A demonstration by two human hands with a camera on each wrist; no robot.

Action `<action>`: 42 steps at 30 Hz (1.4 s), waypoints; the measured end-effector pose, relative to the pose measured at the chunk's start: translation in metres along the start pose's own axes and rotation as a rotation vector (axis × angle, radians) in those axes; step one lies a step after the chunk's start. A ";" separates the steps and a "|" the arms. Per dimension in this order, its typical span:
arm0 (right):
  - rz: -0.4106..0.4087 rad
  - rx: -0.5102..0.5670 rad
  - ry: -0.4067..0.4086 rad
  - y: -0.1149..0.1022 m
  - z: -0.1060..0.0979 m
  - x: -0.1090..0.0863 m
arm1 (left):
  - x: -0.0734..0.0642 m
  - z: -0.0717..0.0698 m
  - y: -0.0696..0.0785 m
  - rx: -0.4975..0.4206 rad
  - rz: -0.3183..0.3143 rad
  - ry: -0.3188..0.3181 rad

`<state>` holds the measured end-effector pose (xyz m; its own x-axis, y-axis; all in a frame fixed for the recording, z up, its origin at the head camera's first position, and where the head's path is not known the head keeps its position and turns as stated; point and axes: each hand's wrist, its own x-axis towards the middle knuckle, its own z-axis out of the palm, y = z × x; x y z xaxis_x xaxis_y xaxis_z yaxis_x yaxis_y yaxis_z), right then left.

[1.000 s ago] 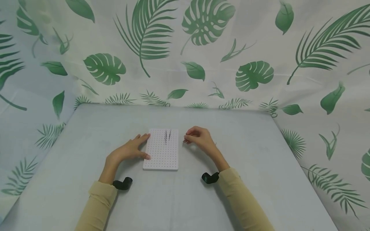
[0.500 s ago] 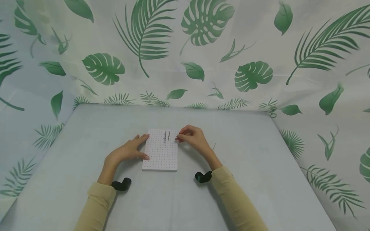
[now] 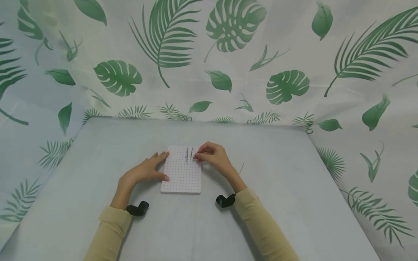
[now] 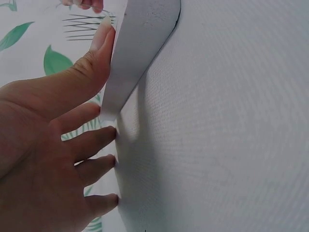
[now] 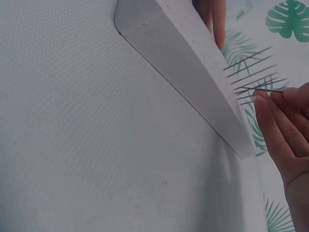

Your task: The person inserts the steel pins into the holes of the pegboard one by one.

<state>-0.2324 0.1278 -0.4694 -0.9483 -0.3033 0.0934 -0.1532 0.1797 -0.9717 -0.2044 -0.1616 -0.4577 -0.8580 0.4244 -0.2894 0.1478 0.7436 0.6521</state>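
A white pegboard [image 3: 179, 181] with rows of small holes lies flat on the table. Several thin dark metal pins [image 3: 187, 155] stand upright in its far part, seen sideways in the right wrist view as thin pins [image 5: 251, 70]. My left hand [image 3: 143, 171] rests at the board's left side, fingers spread; in the left wrist view the thumb [image 4: 104, 53] presses the board's edge. With thumb and fingertips my right hand [image 3: 213, 156] pinches another thin metal pin [image 5: 268, 90] over the board's far right part, close beside the standing pins.
One more thin pin [image 3: 242, 168] lies on the pale table [image 3: 277, 203], just right of my right wrist. A leaf-printed curtain [image 3: 248, 72] hangs behind the table and along both sides. Each wrist carries a small black camera [image 3: 225, 200].
My right hand has moved left with the pinched pin, from beside the board to over its far right part. The pin on the table is now uncovered. The left hand stays put.
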 end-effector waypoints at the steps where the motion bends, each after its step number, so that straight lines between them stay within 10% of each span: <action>1: -0.002 -0.005 -0.001 0.000 0.000 0.001 | 0.000 0.000 0.000 0.003 0.002 0.001; 42: -0.013 -0.305 0.000 -0.002 0.015 0.003 | 0.001 0.000 0.000 0.018 0.000 0.006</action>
<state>-0.2306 0.1127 -0.4707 -0.9458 -0.3071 0.1055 -0.2416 0.4486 -0.8604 -0.2052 -0.1616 -0.4580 -0.8610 0.4211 -0.2853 0.1566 0.7531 0.6390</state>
